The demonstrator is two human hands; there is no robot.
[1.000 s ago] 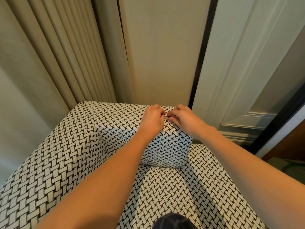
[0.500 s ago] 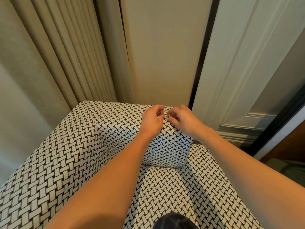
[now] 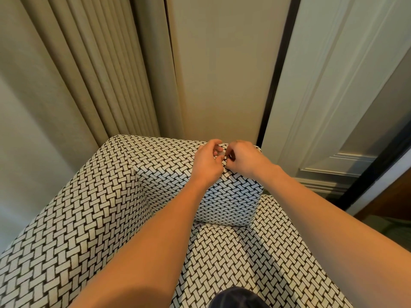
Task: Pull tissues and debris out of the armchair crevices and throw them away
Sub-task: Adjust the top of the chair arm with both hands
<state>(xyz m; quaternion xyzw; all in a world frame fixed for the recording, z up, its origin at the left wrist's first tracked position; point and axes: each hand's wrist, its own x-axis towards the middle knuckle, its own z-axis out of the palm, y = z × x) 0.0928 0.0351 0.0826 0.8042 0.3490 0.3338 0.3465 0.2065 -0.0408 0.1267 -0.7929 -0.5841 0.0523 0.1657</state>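
The armchair (image 3: 89,207) has black-and-white woven upholstery and fills the lower part of the view. Both hands meet on top of its backrest, near the back right corner. My left hand (image 3: 206,162) has its fingers curled, and its thumb and fingertips pinch a tiny pale bit of debris (image 3: 223,154). My right hand (image 3: 243,160) faces it with curled fingers, its fingertips pinching at the same spot. The debris is mostly hidden between the fingertips. No tissue is visible on the seat or in the crevices.
Beige pleated curtains (image 3: 100,63) hang behind the chair on the left. A cream wall panel (image 3: 222,74) and a white panelled door (image 3: 333,96) stand behind and to the right. A dark rounded object (image 3: 238,297) lies at the bottom edge on the seat.
Both hands stayed at the backrest corner. The fingertips rose slightly off the fabric and closed together around the small bit.
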